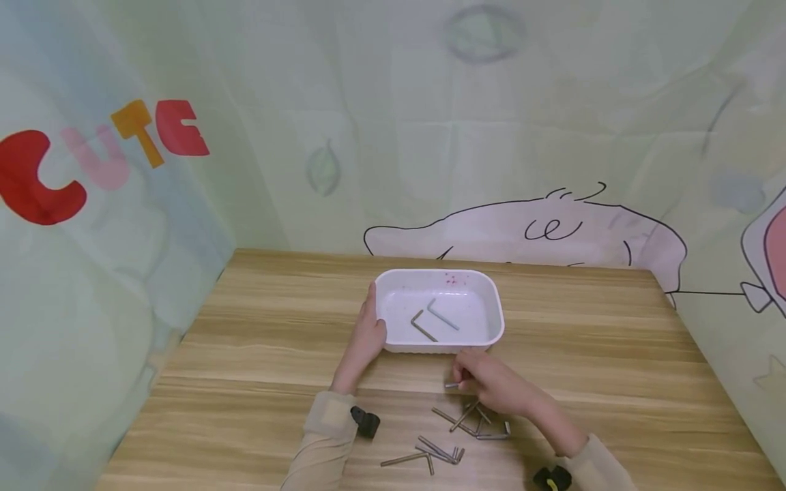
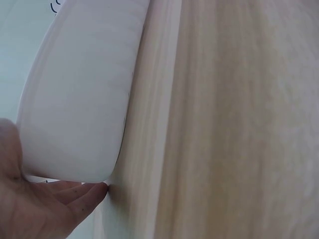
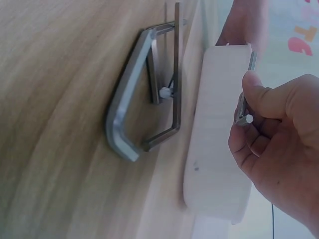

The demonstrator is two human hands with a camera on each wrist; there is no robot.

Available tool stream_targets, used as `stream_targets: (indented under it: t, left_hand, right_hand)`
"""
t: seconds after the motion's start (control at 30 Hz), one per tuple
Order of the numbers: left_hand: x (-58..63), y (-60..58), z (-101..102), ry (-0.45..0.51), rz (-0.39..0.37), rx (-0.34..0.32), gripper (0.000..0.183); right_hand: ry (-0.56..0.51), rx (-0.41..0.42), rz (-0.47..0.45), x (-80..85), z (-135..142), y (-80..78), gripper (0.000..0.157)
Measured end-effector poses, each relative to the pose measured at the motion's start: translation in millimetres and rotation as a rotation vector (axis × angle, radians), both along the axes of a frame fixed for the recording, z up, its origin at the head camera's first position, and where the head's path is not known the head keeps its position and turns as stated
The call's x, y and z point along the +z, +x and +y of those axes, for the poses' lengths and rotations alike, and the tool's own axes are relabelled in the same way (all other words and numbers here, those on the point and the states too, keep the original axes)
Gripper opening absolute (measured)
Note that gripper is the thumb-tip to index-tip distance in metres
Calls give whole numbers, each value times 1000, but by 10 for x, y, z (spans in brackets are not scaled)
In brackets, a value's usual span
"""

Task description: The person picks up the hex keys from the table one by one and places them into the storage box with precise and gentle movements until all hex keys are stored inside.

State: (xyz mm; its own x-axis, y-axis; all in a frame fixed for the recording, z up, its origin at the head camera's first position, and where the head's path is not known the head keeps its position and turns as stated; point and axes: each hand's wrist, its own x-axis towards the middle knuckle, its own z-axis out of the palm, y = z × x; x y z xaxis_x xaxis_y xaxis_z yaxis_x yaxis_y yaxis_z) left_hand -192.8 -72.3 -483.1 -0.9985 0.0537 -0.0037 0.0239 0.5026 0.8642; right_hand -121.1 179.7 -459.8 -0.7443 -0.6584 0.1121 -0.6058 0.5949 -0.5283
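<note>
A white plastic tray [image 1: 439, 348] stands on the table, with two L-shaped hex keys [image 1: 443, 315] lying inside. My left hand [image 1: 368, 334] holds its left end, thumb by the rim and fingers along the outer wall. From the left wrist, the fingers [image 2: 82, 199] show around the end of the tray. In front of the tray my right hand [image 1: 488, 378] pinches one hex key [image 3: 242, 109] between thumb and fingers, its short bent end facing the right wrist camera. Below that hand lies a loose group of hex keys [image 1: 463, 419].
Several more hex keys [image 1: 424, 455] lie nearer me on the wood-grain table [image 1: 258, 382]. A printed cloth [image 1: 276, 123] with cartoon drawings and coloured letters hangs behind and at the sides of the table. A small black device [image 1: 366, 422] is strapped at each wrist.
</note>
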Motion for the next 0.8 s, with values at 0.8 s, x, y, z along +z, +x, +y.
stream_targets:
  t: [0.8]
  left_hand:
    - [36, 14, 3, 2, 12, -12, 72]
  right_hand:
    - [-21, 16, 33, 194, 69, -70, 5]
